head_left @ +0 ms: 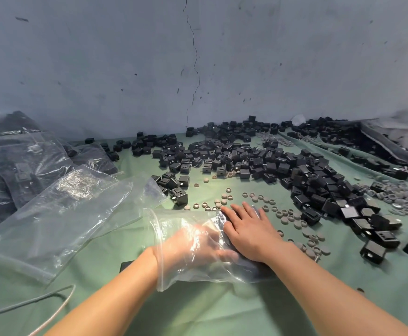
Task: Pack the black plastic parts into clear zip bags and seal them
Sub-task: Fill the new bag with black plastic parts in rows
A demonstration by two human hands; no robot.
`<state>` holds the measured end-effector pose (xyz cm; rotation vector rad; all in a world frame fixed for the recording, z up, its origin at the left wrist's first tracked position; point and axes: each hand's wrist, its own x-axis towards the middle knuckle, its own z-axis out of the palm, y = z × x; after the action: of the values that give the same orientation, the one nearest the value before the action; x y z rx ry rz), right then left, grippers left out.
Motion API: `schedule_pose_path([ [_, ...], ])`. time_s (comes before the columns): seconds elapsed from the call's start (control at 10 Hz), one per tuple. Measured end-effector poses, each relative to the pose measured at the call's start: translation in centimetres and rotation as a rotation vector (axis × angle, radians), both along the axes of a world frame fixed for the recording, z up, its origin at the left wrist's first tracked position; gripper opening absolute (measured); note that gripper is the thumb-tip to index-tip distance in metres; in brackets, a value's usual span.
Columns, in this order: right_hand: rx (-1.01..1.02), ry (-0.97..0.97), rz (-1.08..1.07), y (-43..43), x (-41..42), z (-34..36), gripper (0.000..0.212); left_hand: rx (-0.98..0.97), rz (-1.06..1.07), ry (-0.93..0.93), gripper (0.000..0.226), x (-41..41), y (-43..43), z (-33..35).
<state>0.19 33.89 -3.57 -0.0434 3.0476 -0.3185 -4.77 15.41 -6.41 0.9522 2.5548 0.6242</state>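
Green cloth (222, 311) below a cracked wall (149, 69), black plastic parts (283, 166) heaped beyond the clear zip bag (173, 221) before me. Left hand (193, 243) is wrist-deep inside it, grip lost in glare, can't tell; right hand (249, 229) lies flat, fingers straight, pressing the bag down. Looks like filling in progress: next, I'd want parts fed through that mouth, then sealing.

A crumpled clear zip bag (186, 267) is lying open-mouthed under the right fingers (240, 210); black boxy parts (283, 166) are sitting heaped beyond and right of them.
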Motion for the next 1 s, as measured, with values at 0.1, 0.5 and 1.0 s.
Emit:
schedule_pose_path([
  [0.1,-0.009,0.024,-0.013,-0.1,0.3,0.0,0.056,0.083,-0.119,0.156,0.039,0.7,-2.2,4.1],
  [0.5,0.012,0.034,-0.016,0.0,0.1,-0.2,0.055,-0.190,0.087,0.066,0.020,5.0,-16.5,8.6],
  [1.0,-0.020,0.041,-0.026,0.0,0.3,-0.3,0.054,0.137,-0.065,0.066,0.026,5.8,-12.4,8.6],
])
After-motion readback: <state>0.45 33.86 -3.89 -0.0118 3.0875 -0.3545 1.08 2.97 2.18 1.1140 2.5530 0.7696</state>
